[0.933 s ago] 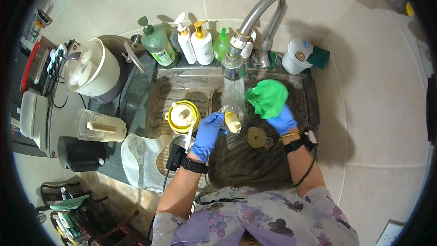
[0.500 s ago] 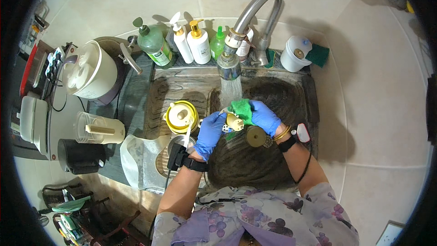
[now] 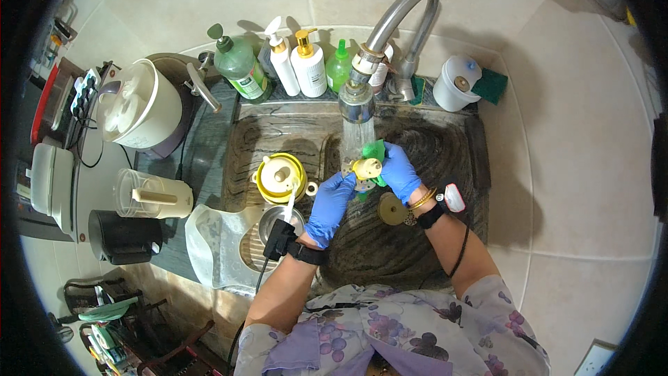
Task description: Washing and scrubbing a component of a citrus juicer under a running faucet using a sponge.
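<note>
Pale tiles (image 3: 229, 0) cover the wall behind a dark stone worktop (image 3: 198, 174). Set into it is a sink (image 3: 417, 254) with two bowls, brown and streaky inside. A tall bent metal tap (image 3: 396, 10) pours water (image 3: 358, 138) into the right bowl. On the far left sits a big white tub (image 3: 142, 108). Behind the sink stands a green pump bottle (image 3: 240, 69). A yellow bowl (image 3: 262, 190) with a cream lid (image 3: 280, 173) on top sits in the left bowl.

Over the right bowl, the left hand (image 3: 330, 210), in a blue glove, has its fingers closed on a small cream part (image 3: 367, 168), maybe plastic, just below the water. The right hand (image 3: 401, 173), gloved too, grips a bunched green cloth (image 3: 374, 149) against that part. Below them, a round tan disc (image 3: 392, 209) lies flat in the sink.
</note>
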{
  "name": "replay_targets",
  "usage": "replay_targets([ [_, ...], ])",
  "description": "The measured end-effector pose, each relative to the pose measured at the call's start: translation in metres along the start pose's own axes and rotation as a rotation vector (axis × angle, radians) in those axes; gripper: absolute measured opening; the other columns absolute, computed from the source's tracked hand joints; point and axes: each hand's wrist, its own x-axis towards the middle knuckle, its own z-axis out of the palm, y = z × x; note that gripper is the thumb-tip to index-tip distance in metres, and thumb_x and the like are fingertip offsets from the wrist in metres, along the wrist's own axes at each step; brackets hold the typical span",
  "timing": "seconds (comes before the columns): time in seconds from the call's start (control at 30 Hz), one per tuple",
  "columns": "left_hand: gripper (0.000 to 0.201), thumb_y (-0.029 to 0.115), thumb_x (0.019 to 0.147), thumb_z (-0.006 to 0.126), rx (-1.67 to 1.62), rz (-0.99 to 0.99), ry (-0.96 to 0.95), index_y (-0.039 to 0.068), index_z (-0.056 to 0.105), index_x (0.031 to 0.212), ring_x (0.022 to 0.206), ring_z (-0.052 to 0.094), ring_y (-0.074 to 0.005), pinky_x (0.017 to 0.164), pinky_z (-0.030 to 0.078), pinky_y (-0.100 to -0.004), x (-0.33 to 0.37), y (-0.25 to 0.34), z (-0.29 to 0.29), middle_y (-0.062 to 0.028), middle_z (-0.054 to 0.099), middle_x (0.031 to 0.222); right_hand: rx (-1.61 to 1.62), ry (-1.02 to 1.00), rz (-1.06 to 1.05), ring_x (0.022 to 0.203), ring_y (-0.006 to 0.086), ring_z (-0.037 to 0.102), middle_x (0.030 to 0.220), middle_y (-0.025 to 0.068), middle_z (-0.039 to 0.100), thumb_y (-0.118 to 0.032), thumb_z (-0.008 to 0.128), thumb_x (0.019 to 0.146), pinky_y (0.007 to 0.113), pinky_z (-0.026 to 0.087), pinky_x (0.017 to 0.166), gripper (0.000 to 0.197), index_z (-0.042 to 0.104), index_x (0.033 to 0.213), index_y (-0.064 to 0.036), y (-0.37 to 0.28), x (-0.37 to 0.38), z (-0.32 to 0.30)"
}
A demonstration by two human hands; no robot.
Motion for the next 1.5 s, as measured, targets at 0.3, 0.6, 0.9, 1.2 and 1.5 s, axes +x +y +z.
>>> replay_targets([
  [0.3, 0.026, 0.019, 0.091, 0.046, -0.243, 0.105, 0.079, -0.002, 0.057, 0.102, 0.080, 0.059, -0.0124, 0.076, 0.048, -0.0253, -0.006, 0.001, 0.004, -0.0065, 0.061, 0.090, 0.497, 0.080, 0.044, 0.079, 0.0104, 0.056, 0.089, 0.0030, 0.061, -0.004, 0.051, 0.082, 0.025, 0.045, 0.071, 0.014, 0.060, 0.093, -0.0045, 0.015, 0.004, -0.006],
  [0.6, 0.024, 0.015, 0.091, 0.045, -0.016, 0.099, 0.001, -0.003, 0.058, 0.101, 0.077, 0.054, -0.0069, 0.072, 0.045, -0.0207, -0.009, 0.009, -0.007, -0.0034, 0.061, 0.088, 0.052, -0.311, 0.100, 0.075, 0.0069, 0.054, 0.090, 0.0007, 0.062, -0.003, 0.053, 0.082, 0.024, 0.046, 0.069, 0.017, 0.061, 0.098, -0.0020, -0.017, -0.002, -0.014],
  [0.9, 0.022, 0.015, 0.091, 0.045, 0.034, 0.097, 0.041, -0.003, 0.057, 0.098, 0.078, 0.052, -0.0061, 0.071, 0.043, -0.0208, -0.009, 0.006, 0.004, -0.0019, 0.060, 0.087, 0.085, -0.044, 0.081, 0.075, 0.0080, 0.054, 0.085, 0.0030, 0.063, -0.006, 0.057, 0.080, 0.025, 0.045, 0.069, 0.013, 0.062, 0.090, 0.0000, -0.003, -0.005, 0.006],
  [1.2, 0.024, 0.015, 0.092, 0.044, 0.022, 0.193, 0.078, -0.004, 0.056, 0.098, 0.075, 0.051, -0.0058, 0.069, 0.044, -0.0212, -0.023, 0.013, 0.008, -0.0035, 0.060, 0.084, 0.167, 0.109, -0.013, 0.072, 0.0089, 0.053, 0.079, 0.0006, 0.059, -0.002, 0.047, 0.083, 0.024, 0.044, 0.066, 0.016, 0.061, 0.090, -0.0019, 0.019, 0.003, -0.017],
  [1.5, 0.022, 0.016, 0.092, 0.045, 0.073, 0.194, 0.014, -0.002, 0.057, 0.093, 0.070, 0.048, -0.0056, 0.065, 0.043, -0.0216, -0.009, 0.008, 0.002, -0.0018, 0.058, 0.077, 0.080, -0.196, 0.015, 0.079, 0.0076, 0.056, 0.087, 0.0009, 0.061, -0.009, 0.054, 0.084, 0.024, 0.046, 0.073, 0.014, 0.061, 0.095, -0.0019, -0.020, -0.009, -0.020],
])
